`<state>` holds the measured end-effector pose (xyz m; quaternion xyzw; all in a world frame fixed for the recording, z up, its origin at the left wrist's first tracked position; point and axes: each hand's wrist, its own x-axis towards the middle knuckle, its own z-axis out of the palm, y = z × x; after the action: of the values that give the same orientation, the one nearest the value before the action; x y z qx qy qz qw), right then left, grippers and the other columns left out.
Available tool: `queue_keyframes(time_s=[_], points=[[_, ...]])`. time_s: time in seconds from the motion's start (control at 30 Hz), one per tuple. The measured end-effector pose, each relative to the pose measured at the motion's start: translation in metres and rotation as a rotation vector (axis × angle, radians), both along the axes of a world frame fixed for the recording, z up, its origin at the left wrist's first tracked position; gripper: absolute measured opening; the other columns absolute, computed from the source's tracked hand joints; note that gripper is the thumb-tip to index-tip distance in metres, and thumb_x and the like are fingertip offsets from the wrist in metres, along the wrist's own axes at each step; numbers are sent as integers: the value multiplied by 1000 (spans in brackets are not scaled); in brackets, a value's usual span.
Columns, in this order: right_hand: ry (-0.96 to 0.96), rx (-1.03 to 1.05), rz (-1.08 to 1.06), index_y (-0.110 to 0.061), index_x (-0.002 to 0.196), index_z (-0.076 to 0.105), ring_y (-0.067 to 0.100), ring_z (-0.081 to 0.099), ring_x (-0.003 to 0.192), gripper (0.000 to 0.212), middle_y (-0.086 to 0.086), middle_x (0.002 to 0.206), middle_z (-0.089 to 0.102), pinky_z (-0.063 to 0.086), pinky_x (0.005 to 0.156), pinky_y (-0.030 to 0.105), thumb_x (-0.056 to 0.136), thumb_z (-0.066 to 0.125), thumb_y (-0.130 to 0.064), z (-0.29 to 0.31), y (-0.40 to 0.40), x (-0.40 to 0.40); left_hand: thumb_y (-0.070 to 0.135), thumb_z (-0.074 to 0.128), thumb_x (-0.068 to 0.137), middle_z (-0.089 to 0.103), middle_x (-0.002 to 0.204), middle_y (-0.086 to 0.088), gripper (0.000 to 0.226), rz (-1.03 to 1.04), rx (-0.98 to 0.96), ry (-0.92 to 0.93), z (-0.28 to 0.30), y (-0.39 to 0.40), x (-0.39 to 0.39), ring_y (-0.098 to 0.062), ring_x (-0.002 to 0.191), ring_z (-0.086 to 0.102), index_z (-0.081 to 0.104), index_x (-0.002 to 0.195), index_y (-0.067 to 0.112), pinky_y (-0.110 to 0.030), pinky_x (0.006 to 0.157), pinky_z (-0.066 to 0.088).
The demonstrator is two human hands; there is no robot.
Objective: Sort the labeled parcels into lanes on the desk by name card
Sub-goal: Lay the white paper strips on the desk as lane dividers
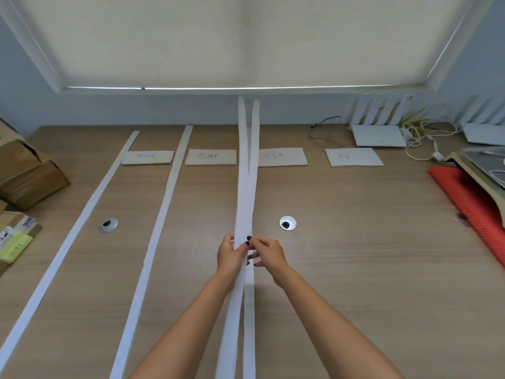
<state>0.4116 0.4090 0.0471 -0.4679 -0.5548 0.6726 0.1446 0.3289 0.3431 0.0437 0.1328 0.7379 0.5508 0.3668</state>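
Observation:
Two long white paper strips (pixel 245 192) run up the middle of the wooden desk (pixel 355 255), overlapping where I hold them and splitting apart at the far end. My left hand (pixel 229 255) and my right hand (pixel 269 254) both pinch the strips at the overlap. Two more white strips lie as lane dividers: one at the far left (pixel 82 214), one left of centre (pixel 161 214). Several handwritten name cards lie across the far side: (pixel 147 157), (pixel 210 157), (pixel 282 157), (pixel 354 157). Labeled parcels (pixel 16 239) sit at the left edge.
Cardboard boxes (pixel 24 176) are stacked at the far left. Two cable grommets (pixel 108 225) (pixel 287 223) are set into the desk. White routers (pixel 378 134) with cables stand at the back right. A red mat (pixel 470 203) and a tray lie at the right edge.

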Motion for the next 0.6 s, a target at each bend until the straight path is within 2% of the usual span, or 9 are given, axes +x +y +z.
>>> queue_keyframes(time_s=[0.07, 0.13, 0.27, 0.4, 0.6], points=[[15, 13, -1, -20, 87, 70, 11, 62, 65, 13, -6, 80, 68, 46, 54, 18, 89, 58, -25, 5, 8, 14, 14, 61, 86, 67, 98, -13, 16, -2, 22, -6, 3, 10, 17, -21, 69, 63, 53, 100, 11, -26, 54, 48], [22, 17, -44, -14, 96, 70, 12, 60, 67, 16, -3, 79, 67, 46, 55, 19, 89, 56, -17, 7, 18, 33, 12, 63, 85, 65, 100, -12, 21, -31, 25, 4, 6, 21, 34, -20, 73, 62, 51, 102, 11, -24, 57, 47], [0, 32, -107, -9, 101, 69, 11, 61, 71, 22, 1, 85, 67, 46, 56, 20, 90, 50, -8, 8, 44, 84, 18, 63, 86, 59, 101, 2, 29, -93, -17, 51, 9, 39, 81, -14, 86, 59, 46, 109, 16, -18, 60, 42], [-68, 96, -42, -8, 95, 67, 11, 62, 65, 22, 2, 81, 67, 46, 51, 18, 93, 46, -7, 8, 81, 146, 13, 46, 93, 61, 95, -2, 17, -20, -50, 28, 11, 59, 140, -14, 72, 57, 46, 110, 15, -21, 57, 46], [-180, 148, -19, -6, 97, 65, 12, 52, 58, 20, 1, 75, 59, 44, 47, 18, 95, 45, -7, 0, 127, 230, 3, 36, 89, 66, 89, -2, 20, 32, -86, 34, 11, 89, 212, -14, 62, 52, 45, 102, 16, -20, 53, 44]])
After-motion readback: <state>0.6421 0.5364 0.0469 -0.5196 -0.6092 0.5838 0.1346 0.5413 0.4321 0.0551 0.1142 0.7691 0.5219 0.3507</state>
